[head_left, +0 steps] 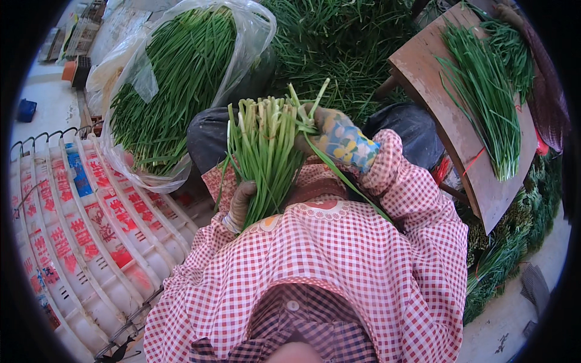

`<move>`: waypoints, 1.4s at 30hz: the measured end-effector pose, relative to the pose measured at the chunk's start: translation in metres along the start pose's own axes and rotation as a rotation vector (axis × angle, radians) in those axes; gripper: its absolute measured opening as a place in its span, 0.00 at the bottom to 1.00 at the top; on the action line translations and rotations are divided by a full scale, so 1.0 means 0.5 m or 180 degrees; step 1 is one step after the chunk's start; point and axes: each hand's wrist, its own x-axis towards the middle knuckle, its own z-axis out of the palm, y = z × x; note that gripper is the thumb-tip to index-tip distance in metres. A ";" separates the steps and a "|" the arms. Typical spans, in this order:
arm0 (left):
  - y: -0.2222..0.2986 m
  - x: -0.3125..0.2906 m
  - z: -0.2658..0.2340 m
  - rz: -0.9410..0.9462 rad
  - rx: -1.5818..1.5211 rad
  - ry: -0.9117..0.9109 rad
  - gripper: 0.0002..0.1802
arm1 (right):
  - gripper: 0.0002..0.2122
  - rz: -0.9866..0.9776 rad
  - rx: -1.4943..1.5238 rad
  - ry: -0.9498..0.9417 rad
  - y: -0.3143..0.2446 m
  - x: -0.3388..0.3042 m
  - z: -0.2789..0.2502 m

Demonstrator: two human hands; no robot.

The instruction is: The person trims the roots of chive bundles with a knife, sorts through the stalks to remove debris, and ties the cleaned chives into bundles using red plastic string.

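Observation:
A thick bunch of garlic chives (266, 151) stands over my lap, its pale cut ends up and its leaves running down toward my checked smock. My left hand (242, 202), in a soiled glove, is wrapped round the lower left side of the bunch. At the bunch's upper right, my right hand (339, 139) wears a glove and a flowered blue cuff. Its fingers are closed on a few loose chive stalks (319, 100) beside the cut ends; the fingertips are partly hidden. One long leaf trails from there down across the smock.
An open clear plastic bag (257, 24) full of chives stands at the far left. On the right, a brown board (417, 60) bears sorted chives (484, 103). Loose chives (339, 48) are heaped ahead. A white plastic crate (91, 242) with red print lies at left.

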 end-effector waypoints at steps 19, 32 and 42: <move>-0.005 0.025 -0.039 0.0102 0.0930 0.0478 0.22 | 0.09 -0.0462 -0.2336 0.0601 0.112 0.140 -0.192; -0.005 0.032 0.019 0.0733 0.1095 0.0797 0.24 | 0.17 0.0928 0.0922 -0.0172 0.051 0.025 0.011; -0.007 0.031 0.014 0.0668 0.0780 0.0703 0.25 | 0.13 0.0866 0.1812 0.0050 0.032 0.113 -0.183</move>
